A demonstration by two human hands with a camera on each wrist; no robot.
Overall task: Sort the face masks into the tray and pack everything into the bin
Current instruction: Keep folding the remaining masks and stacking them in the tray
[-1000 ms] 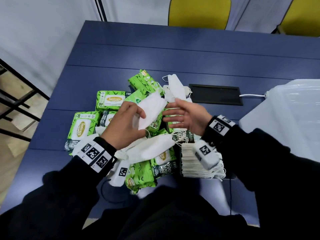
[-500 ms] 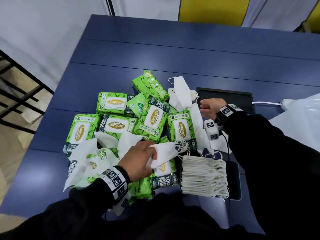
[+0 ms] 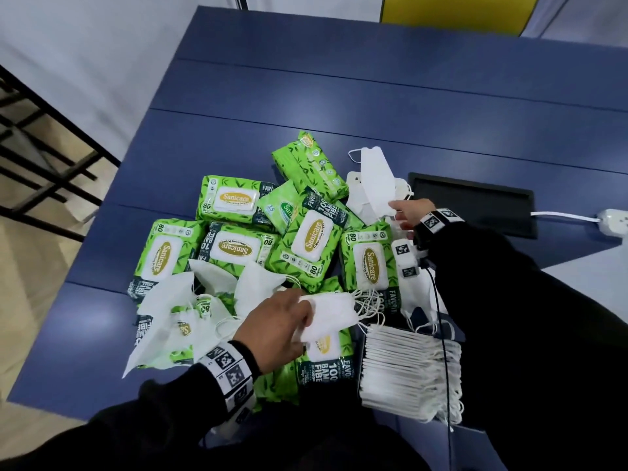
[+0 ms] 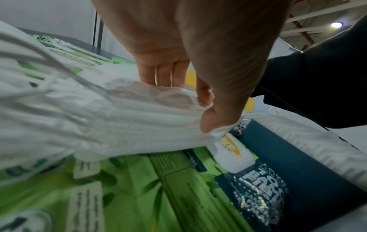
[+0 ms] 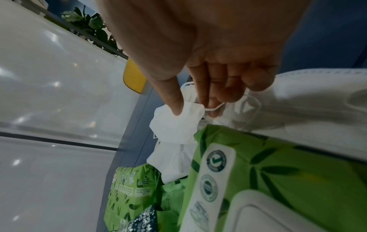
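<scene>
From the head view, your sorting is well under way but not finished. A neat row of face masks point(image 3: 407, 372) already stands in the dark tray point(image 3: 362, 341) at the lower right of the frame. Your left hand point(image 3: 272, 329) pinches a small stack of masks point(image 3: 328, 316) at centre, just left of the tray and not yet in it. Loose masks point(image 3: 176, 311) still lie over the green wipe packs point(image 3: 234, 202) at lower left, and more sit at upper centre, where your right hand point(image 3: 406, 215) has hold of another mask point(image 3: 375, 180). The bin is not clearly in this view, and none of the wipe packs looks packed, so that whole part appears still to do.

In the left wrist view, your thumb point(image 4: 216, 116) and fingers clamp the white stack from both sides, above a wipe pack, with the tray's dark wall at right.

In the right wrist view, your thumb and fingertips are closed on a crumpled mask point(image 5: 178, 124) and its ear loop, lower centre, beside a wipe pack; a pale translucent container, possibly the bin, fills the left of the frame.
</scene>
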